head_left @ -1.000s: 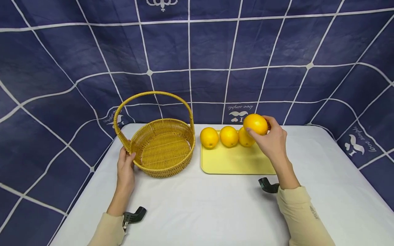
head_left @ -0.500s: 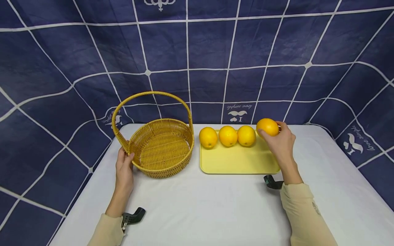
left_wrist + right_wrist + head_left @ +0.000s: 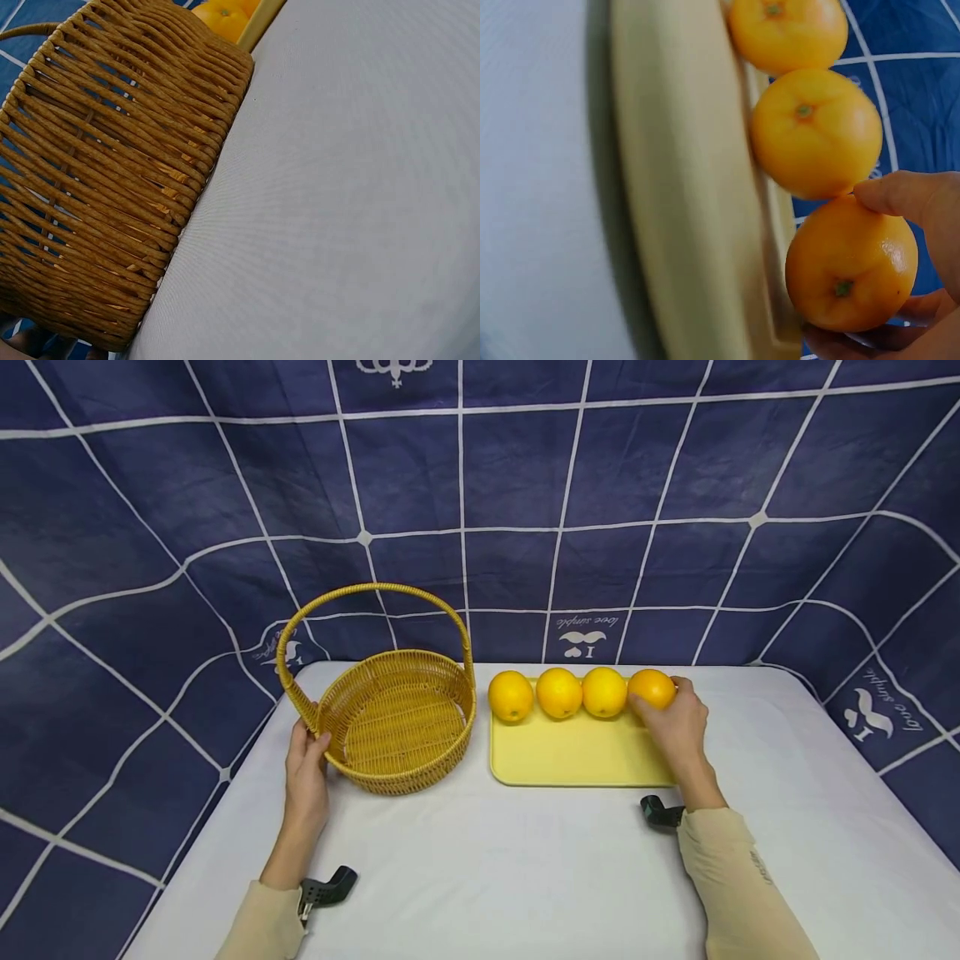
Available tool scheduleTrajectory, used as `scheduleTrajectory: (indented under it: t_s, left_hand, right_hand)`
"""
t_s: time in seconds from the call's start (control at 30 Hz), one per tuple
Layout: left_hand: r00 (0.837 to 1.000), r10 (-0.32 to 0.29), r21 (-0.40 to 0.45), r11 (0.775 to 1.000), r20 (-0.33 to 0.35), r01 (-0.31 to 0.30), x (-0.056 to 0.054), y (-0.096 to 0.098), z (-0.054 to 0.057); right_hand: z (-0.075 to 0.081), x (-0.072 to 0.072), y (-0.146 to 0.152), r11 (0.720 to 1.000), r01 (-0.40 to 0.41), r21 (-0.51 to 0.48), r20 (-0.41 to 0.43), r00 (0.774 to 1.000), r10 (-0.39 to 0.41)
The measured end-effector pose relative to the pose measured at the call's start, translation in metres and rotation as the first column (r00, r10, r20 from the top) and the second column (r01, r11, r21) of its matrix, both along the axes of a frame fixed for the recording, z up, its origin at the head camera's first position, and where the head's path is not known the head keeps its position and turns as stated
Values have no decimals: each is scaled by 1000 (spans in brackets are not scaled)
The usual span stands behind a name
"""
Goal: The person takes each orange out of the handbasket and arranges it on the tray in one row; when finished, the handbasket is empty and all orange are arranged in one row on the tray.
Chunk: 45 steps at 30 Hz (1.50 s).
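My right hand [image 3: 677, 724] grips an orange [image 3: 651, 688] at the right end of a row along the back of a yellow tray [image 3: 577, 756]. Thumb and fingers sit on either side of the fruit in the right wrist view, where it rests close beside the neighbouring orange [image 3: 817, 133]. Two more oranges, a middle one [image 3: 558, 692] and a left one [image 3: 511, 696], continue the row. On the left, my left hand [image 3: 306, 777] holds the rim of a wicker basket [image 3: 397, 783] with a tall arched handle [image 3: 381, 586]. Nothing lies inside the basket.
A white cloth [image 3: 480, 877] covers the table under basket and tray. Behind and at both sides hangs a dark blue curtain [image 3: 510, 468] with white lines. Black wrist devices, a left one [image 3: 330, 887] and a right one [image 3: 662, 813], stick out from the forearms.
The right hand has moved right and down with its orange, from in front of the third orange to the right end of the row on the tray. The left hand and basket have stayed put.
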<state>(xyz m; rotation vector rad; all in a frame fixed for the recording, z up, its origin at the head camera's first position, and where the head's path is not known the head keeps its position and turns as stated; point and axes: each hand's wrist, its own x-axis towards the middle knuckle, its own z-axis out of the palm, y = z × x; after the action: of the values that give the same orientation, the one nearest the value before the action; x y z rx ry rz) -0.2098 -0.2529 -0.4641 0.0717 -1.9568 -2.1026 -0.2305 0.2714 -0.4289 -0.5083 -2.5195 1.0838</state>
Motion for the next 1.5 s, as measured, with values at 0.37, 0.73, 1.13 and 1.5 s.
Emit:
scheduleTrajectory:
  t_s: [0.37, 0.73, 1.13, 1.5]
  left_hand:
    - [1000, 17, -12, 1000, 1, -17, 1, 1, 0]
    - [1000, 12, -7, 1000, -9, -12, 3, 1, -2]
    - [1000, 15, -7, 1000, -7, -15, 3, 1, -1]
    - [1000, 2, 3, 1000, 12, -2, -1, 2, 1]
  right_hand:
    - [-9, -4, 0, 999, -8, 32, -2, 1000, 8]
    - [-8, -4, 0, 1000, -20, 14, -25, 999, 20]
    - [-7, -4, 1, 1000, -25, -12, -44, 999, 25]
    - [0, -2, -3, 999, -33, 0, -138, 990, 33]
